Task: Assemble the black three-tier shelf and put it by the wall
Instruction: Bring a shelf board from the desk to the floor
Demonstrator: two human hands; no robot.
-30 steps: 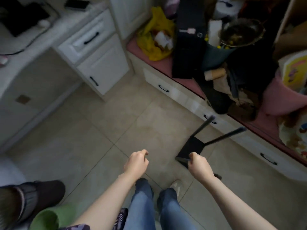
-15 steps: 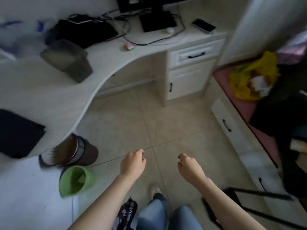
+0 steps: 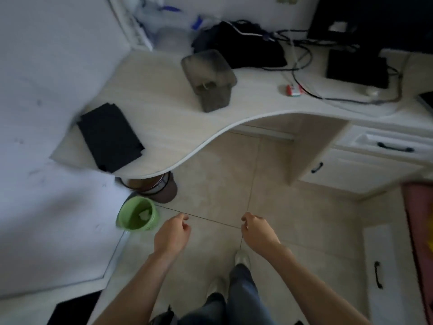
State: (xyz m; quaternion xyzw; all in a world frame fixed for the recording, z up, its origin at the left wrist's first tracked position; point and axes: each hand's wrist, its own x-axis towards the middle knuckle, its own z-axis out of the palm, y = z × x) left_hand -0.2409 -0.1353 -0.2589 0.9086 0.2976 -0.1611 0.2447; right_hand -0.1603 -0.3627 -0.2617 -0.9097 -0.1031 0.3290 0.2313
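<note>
Room: beige tiled floor (image 3: 210, 184) beside a pale curved tabletop (image 3: 164, 109).
Fingers: left hand (image 3: 172, 233) and right hand (image 3: 259, 233) loosely curled, empty, probably mid-stride to fetch parts.
Shelf: black three-tier shelf out of view; flat black panels (image 3: 110, 137) lie on the tabletop edge, likely its tiers.

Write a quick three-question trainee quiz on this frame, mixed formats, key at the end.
1. True or false: the left hand and the right hand each hold a shelf part.
2. The flat black panel lies on: A) the floor tiles, B) the desk, C) an open drawer.
3. Fill in: the bin nearest the left hand is ___ in colour.
Key: 1 false, both hands are empty; 2 B; 3 green.
</note>
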